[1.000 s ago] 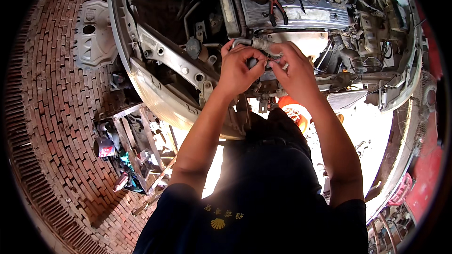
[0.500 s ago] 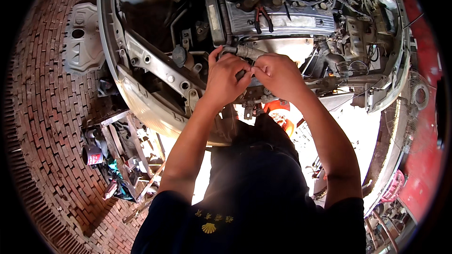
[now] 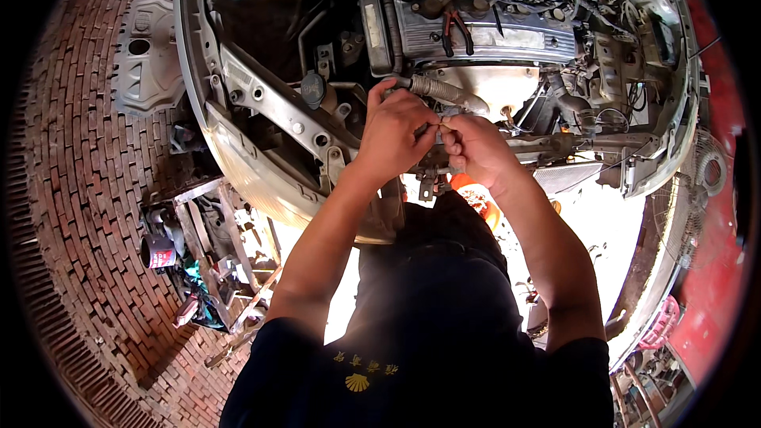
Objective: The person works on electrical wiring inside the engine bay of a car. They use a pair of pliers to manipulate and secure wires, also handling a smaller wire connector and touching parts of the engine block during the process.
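Both hands have dropped lower; left hand (image 3: 394,128) and right hand (image 3: 474,148) pinch a small part (image 3: 438,120) together.

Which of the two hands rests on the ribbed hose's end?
The left hand: its fingers sit on the ribbed hose where it ends. The right hand is lower, pinching something small beside the left fingertips.

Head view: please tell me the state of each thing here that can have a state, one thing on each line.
Left hand: closed on a small part by the ribbed hose.
Right hand: fingers pinched together, touching the left hand.
Ribbed hose: lying across the engine bay, near end hidden by the left hand.
Red-handled pliers: resting on the engine cover, unheld.
Engine bay: open, front panels removed.
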A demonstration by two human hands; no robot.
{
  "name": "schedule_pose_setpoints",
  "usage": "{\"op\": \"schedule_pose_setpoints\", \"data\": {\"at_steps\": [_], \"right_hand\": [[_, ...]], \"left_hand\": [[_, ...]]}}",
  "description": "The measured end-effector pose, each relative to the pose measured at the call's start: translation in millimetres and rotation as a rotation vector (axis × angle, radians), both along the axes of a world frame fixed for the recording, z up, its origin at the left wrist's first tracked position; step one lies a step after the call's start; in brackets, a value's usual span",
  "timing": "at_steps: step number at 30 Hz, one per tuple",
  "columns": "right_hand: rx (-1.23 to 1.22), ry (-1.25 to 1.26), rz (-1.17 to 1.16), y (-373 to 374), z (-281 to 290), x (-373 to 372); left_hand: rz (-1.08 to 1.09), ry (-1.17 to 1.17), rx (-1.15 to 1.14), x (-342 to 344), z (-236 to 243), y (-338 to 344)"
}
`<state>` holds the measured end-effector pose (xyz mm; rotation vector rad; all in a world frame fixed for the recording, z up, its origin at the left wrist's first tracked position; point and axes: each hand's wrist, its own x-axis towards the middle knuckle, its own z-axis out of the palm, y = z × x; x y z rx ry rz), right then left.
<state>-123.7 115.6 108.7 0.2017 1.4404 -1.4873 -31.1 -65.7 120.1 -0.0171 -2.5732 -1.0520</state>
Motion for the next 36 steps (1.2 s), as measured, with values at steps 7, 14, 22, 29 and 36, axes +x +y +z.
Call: {"op": "schedule_pose_setpoints", "data": {"at_steps": [7, 14, 22, 29, 36], "right_hand": [[0.199, 1.031, 0.252, 19, 16, -4], [-0.079, 1.826, 0.537, 13, 31, -17], [-0.022, 1.784, 0.581, 0, 34, -14], [-0.062, -0.115, 0.091, 9, 4, -2], [0.099, 1.589, 0.33, 19, 17, -4]], "left_hand": [[-0.033, 0.003, 0.018, 1, 2, -3], [-0.051, -0.021, 0.032, 0, 5, -4], [-0.052, -0.045, 0.018, 2, 2, -6], [-0.04, -0.017, -0.002, 0, -1, -4], [-0.059, -0.018, 0.016, 0, 0, -6]]}}
